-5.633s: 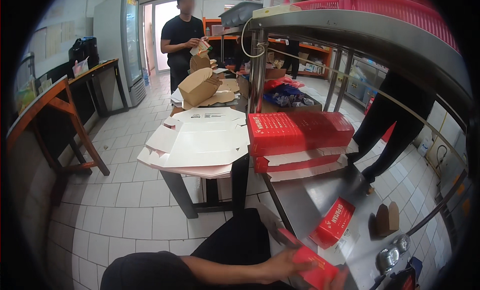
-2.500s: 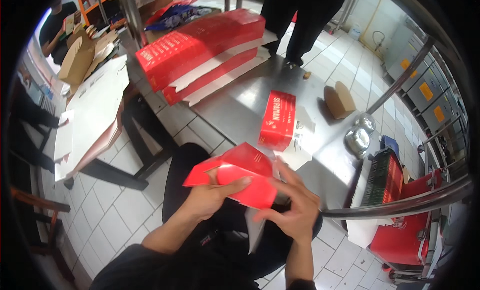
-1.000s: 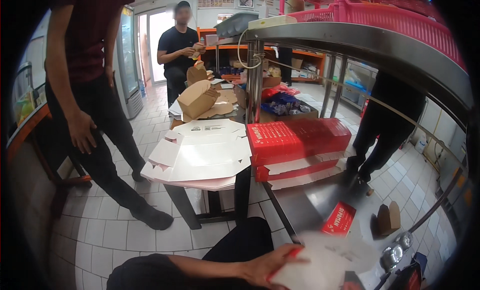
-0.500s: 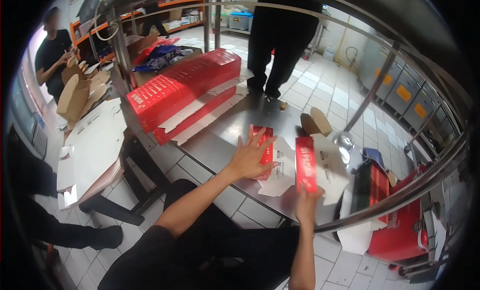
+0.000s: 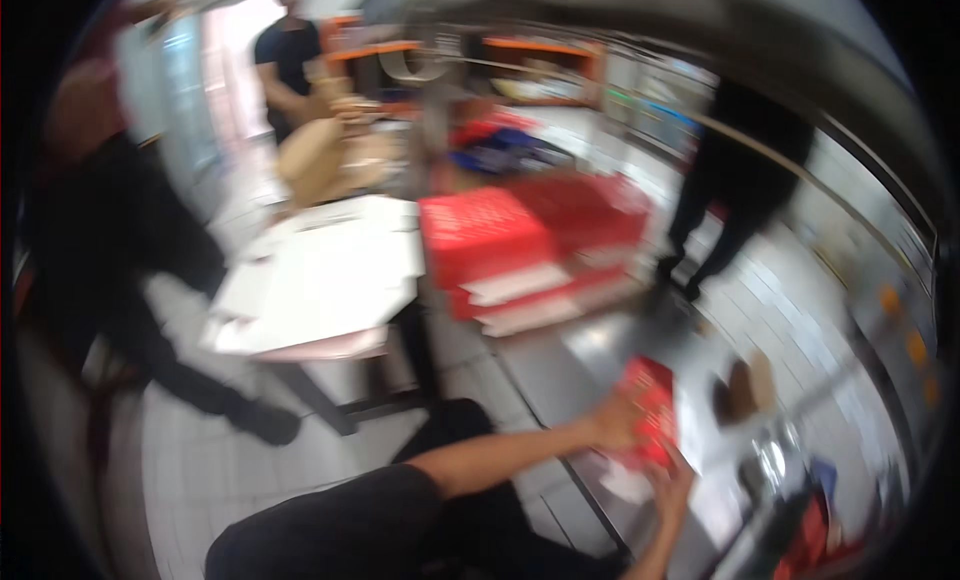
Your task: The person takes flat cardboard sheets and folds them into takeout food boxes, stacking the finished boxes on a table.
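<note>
A red cardboard carton with pale print is over the metal table, at the right of the view. My left hand lies against its left side, its fingers smeared by motion. My right hand is at the carton's lower end, fingers and thumb closed on it. White cardboard flaps show beneath my hands. Blur hides whether the carton is flat or folded up.
Stacked red cartons stand at the table's far left. White cardboard sheets lie on a side table. A brown cardboard piece and a shiny metal object sit to the right. Several people stand around, one person at left.
The view has swung left, so the table sits further right. My spread left hand has come together with my right hand at one red carton; before, they were apart on separate cartons.
</note>
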Motion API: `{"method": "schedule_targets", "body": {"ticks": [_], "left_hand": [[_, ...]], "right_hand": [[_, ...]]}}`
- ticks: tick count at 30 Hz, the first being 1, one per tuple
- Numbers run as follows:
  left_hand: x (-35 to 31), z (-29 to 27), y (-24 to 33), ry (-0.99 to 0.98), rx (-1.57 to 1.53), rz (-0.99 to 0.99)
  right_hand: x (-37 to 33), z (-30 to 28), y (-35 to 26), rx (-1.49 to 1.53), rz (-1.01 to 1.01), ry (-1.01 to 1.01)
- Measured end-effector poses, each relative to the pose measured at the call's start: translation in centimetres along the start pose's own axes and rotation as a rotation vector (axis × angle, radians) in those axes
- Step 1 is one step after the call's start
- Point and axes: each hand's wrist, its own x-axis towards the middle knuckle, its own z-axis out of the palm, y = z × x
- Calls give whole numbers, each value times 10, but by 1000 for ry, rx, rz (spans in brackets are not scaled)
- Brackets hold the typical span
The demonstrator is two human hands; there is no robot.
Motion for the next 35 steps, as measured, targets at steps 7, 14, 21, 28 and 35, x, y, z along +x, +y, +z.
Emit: {"method": "schedule_targets", "body": {"ticks": [7,14,21,28,35], "left_hand": [[-11,-4,-1,-59,-146,-38],[-2,3,-2,-28,-151,-8],[3,-3,9,-74,-51,-67],[-85,-67,24,346,-129,-93],[-577,-31,38,803,87,-949]], "right_hand": [[-12,44,-24,-469,-190,145],[-22,64,-71,-601,-108,288],[-7,32,-1,-626,-362,189],[-131,38,-6,-547,-72,423],[-268,112,-103,-328,-266,327]]}}
